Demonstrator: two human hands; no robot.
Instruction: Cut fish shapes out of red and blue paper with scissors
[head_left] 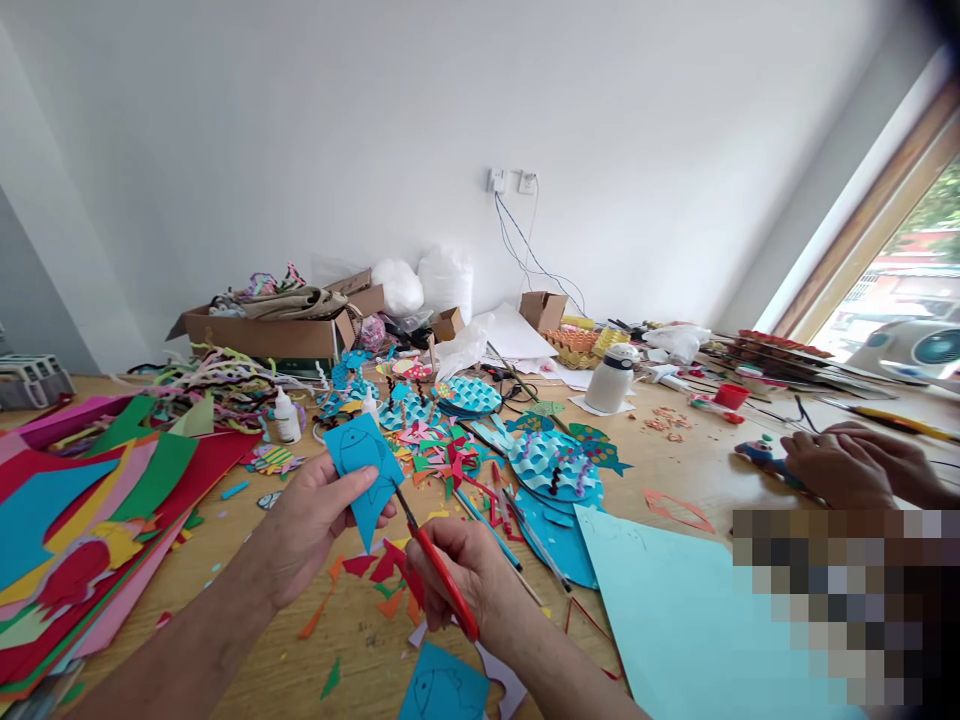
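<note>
A blue piece of paper (360, 450) with a fish drawn on it is pinched between the thumb and fingers of my left hand (319, 515). My right hand (457, 570) grips red-handled scissors (444, 580), whose blades meet the paper's right edge near the fish outline. Below my right hand lies a second blue paper (442, 685) with another fish drawing. Red and orange scraps (382, 565) are scattered on the table under my hands.
Stacked coloured sheets (150, 500) lie at left, near a glue bottle (286, 415). Blue paper fish crafts (555, 465) stand mid-table. A light blue sheet (675, 610) lies at right. Another person's hands (847, 465) work at far right. A white bottle (611, 380) stands farther back.
</note>
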